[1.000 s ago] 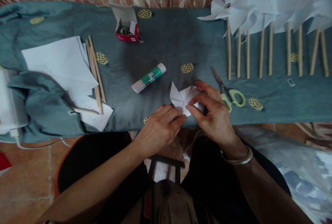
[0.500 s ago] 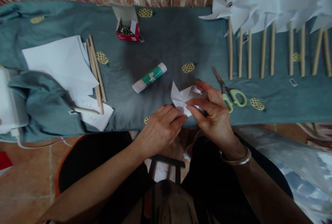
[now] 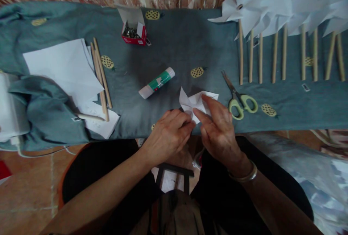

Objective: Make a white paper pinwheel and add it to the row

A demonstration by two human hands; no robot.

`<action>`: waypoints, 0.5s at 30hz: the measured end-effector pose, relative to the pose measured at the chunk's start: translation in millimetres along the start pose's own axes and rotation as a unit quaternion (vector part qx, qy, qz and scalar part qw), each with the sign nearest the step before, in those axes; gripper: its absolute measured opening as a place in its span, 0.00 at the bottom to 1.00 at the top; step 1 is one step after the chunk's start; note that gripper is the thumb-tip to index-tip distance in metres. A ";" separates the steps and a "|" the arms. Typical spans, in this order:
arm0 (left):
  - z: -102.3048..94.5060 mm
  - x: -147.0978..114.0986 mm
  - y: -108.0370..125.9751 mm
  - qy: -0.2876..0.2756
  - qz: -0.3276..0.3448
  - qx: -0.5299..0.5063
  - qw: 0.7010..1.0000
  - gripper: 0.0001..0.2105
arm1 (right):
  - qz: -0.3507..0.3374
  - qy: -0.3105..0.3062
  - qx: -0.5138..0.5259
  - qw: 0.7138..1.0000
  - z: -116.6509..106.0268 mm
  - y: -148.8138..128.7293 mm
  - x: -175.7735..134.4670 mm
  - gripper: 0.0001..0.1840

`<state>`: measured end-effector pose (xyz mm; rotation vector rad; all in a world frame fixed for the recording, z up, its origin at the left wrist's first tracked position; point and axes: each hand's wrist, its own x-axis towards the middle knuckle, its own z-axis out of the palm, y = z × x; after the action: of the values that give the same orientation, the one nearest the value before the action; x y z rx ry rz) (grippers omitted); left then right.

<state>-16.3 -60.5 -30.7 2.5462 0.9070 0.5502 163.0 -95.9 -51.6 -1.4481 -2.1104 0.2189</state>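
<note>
A small white paper pinwheel [image 3: 194,101] with folded corners lies near the table's front edge. My left hand [image 3: 170,131] pinches its near left side between thumb and fingers. With fingers stretched out and apart, my right hand [image 3: 219,130] touches the pinwheel, one fingertip resting near its centre and another on its upper right part. The right palm hides some of the near right side of the paper. Just right of that hand lie scissors [image 3: 239,99] with pale green handles, blades apart. A glue stick [image 3: 157,83] with a green label lies behind my left hand.
Finished white pinwheels [image 3: 261,8] on wooden sticks lie in a row at the right. At the back stands an open red box [image 3: 134,36] of small metal pins. White sheets [image 3: 62,66] and loose wooden sticks [image 3: 102,77] are at the left, beside a white device [image 3: 12,108].
My right hand has let go of the paper's right corner and moved slightly nearer to me, its fingers now on the pinwheel. The scissor handles show more fully. My left hand has stayed put.
</note>
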 end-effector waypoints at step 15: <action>0.6 0.3 0.1 -0.022 -0.010 0.012 1.000 0.10 | 0.123 -0.033 0.106 0.986 -9.4 13.3 14.5 0.17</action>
<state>-15.8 -60.5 -31.1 2.5582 0.9279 0.4770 175.0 -79.2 -44.5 -1.5866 -1.8885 0.5761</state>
